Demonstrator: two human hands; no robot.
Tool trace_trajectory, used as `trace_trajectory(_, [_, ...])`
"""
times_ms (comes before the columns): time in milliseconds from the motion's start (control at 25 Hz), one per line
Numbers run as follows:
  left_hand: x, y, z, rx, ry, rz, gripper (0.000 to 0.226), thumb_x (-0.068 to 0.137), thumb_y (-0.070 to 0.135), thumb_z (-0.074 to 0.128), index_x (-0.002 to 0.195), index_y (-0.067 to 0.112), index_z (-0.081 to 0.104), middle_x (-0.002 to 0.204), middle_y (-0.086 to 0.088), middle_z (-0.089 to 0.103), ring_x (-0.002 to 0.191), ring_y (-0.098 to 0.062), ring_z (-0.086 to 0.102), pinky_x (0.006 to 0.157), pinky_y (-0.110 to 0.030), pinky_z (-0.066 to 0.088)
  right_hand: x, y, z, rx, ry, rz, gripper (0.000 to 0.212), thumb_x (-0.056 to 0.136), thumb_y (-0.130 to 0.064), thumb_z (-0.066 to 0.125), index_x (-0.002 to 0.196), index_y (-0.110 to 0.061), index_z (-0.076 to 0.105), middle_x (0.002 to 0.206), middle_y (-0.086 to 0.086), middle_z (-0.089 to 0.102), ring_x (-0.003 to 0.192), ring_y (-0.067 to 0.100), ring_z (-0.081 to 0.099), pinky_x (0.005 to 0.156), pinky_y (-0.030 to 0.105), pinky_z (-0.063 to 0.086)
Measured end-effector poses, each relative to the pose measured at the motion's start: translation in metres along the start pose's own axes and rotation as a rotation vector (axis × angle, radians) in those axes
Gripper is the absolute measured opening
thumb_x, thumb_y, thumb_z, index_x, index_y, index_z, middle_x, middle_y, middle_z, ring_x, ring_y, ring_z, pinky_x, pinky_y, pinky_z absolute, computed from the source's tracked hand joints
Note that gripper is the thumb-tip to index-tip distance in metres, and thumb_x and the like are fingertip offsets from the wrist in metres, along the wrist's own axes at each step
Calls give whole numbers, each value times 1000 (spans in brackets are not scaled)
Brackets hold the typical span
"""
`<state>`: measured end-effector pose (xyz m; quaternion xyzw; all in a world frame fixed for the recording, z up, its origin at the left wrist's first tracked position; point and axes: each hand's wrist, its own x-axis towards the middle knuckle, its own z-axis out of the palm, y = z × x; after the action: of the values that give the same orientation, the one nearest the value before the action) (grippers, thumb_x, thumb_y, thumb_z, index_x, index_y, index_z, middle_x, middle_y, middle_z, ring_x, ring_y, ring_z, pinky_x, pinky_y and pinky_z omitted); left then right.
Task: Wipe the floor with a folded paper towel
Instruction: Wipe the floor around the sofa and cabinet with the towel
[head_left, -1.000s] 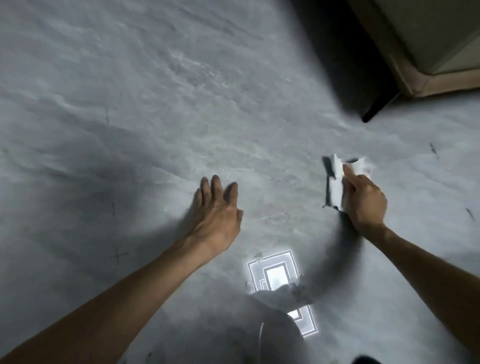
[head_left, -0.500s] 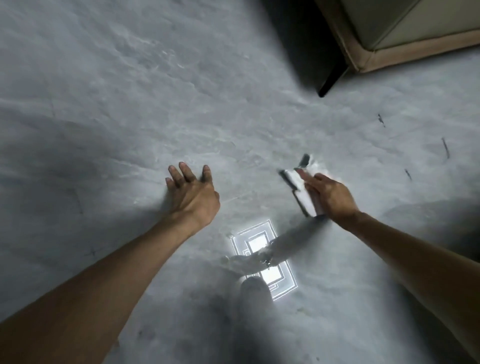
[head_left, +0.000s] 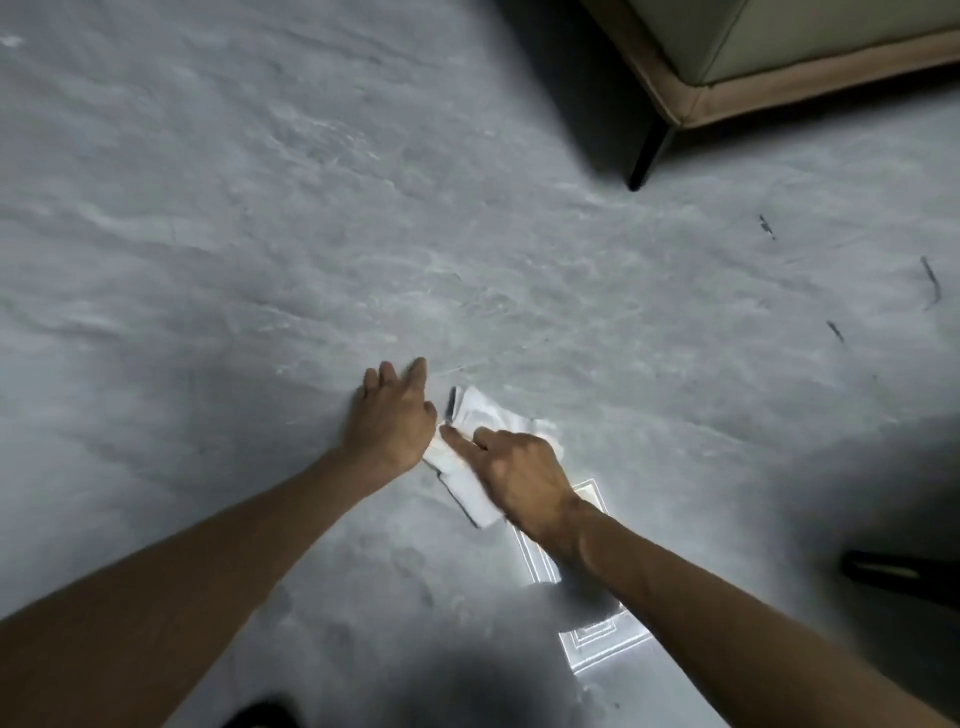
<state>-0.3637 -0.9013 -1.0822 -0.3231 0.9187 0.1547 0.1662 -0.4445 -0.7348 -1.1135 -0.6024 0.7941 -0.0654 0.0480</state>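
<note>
A folded white paper towel (head_left: 475, 415) lies flat on the grey marble floor (head_left: 311, 234) in the lower middle of the head view. My right hand (head_left: 514, 470) presses on top of it, fingers stretched leftward over the paper and hiding its right part. My left hand (head_left: 392, 415) rests flat on the floor just left of the towel, fingers straight and spread, its thumb side almost touching the towel's edge.
A beige sofa corner (head_left: 727, 88) with a black leg (head_left: 647, 161) stands at the upper right. Dark scuff marks (head_left: 930, 283) streak the floor on the right. A ceiling light's bright reflection (head_left: 597, 644) shines below my right arm. A dark object (head_left: 898, 574) sits at the right edge.
My right hand has slid the towel leftward across the floor until it lies next to my left hand. My left hand stays planted on the floor.
</note>
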Motion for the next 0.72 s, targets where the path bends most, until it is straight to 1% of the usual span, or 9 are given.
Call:
trace_trajectory(80, [-9, -4, 7, -2, 53, 25, 59, 94, 23, 42, 148, 9, 24, 130, -23, 45, 120, -38, 42, 99, -43, 36, -6, 40, -8, -6, -32, -243, 52, 85, -17, 55, 136, -29, 53, 81, 0, 58, 63, 23, 63, 47, 30, 40])
trace_trajectory(120, [-12, -7, 7, -7, 72, 16, 58, 94, 23, 42, 148, 8, 25, 131, -24, 46, 120, -38, 43, 100, -43, 36, -16, 73, -11, -52, -39, -166, 53, 88, -20, 57, 139, -32, 48, 85, 1, 58, 69, 26, 64, 51, 33, 44])
trace_trajectory(280, [-27, -10, 16, 42, 58, -36, 58, 95, 27, 41, 147, 7, 24, 138, -26, 39, 127, -39, 36, 103, -43, 34, -69, 180, -33, -46, 172, 835, 42, 95, -26, 48, 138, -30, 46, 102, 16, 61, 79, 42, 63, 63, 44, 50])
trace_trajectory(360, [-28, -9, 20, 67, 9, -63, 61, 95, 29, 41, 148, 8, 20, 144, -27, 31, 132, -40, 30, 106, -43, 31, -59, 157, -29, -33, 265, 1064, 38, 99, -24, 41, 136, -23, 48, 102, 20, 61, 77, 43, 62, 60, 40, 43])
trace_trajectory(440, [-23, -5, 17, 53, -27, -77, 65, 94, 29, 41, 149, 9, 14, 146, -27, 27, 133, -40, 29, 108, -43, 29, -34, 100, -10, -31, 253, 877, 40, 96, -17, 47, 137, -20, 50, 96, 15, 64, 69, 38, 64, 52, 35, 35])
trace_trajectory(560, [-21, -7, 9, -10, -47, -93, 63, 94, 25, 41, 148, 8, 14, 146, -23, 30, 133, -38, 31, 107, -43, 29, -20, 0, 12, -26, 52, 134, 53, 81, -14, 66, 133, -21, 57, 80, 4, 63, 54, 28, 62, 42, 29, 29])
trace_trajectory(640, [-25, -13, 6, -49, -38, -88, 57, 93, 21, 41, 145, 8, 21, 143, -19, 35, 130, -35, 35, 105, -45, 33, -25, 8, -1, 30, -29, -235, 55, 79, -20, 65, 133, -24, 56, 83, 2, 64, 58, 26, 63, 44, 28, 34])
trace_trajectory(680, [-28, -15, 6, -53, -30, -83, 55, 93, 20, 41, 143, 8, 24, 141, -17, 37, 128, -35, 37, 104, -45, 35, -27, 34, -8, 14, -30, -262, 52, 84, -24, 61, 135, -27, 53, 89, 3, 65, 66, 26, 65, 50, 30, 41])
trace_trajectory(720, [-30, -16, 5, -47, -28, -72, 53, 92, 20, 41, 142, 8, 26, 139, -16, 39, 127, -34, 38, 103, -45, 36, -36, 66, -14, -26, -60, -152, 49, 90, -27, 56, 138, -31, 49, 98, 4, 67, 76, 27, 67, 58, 33, 47])
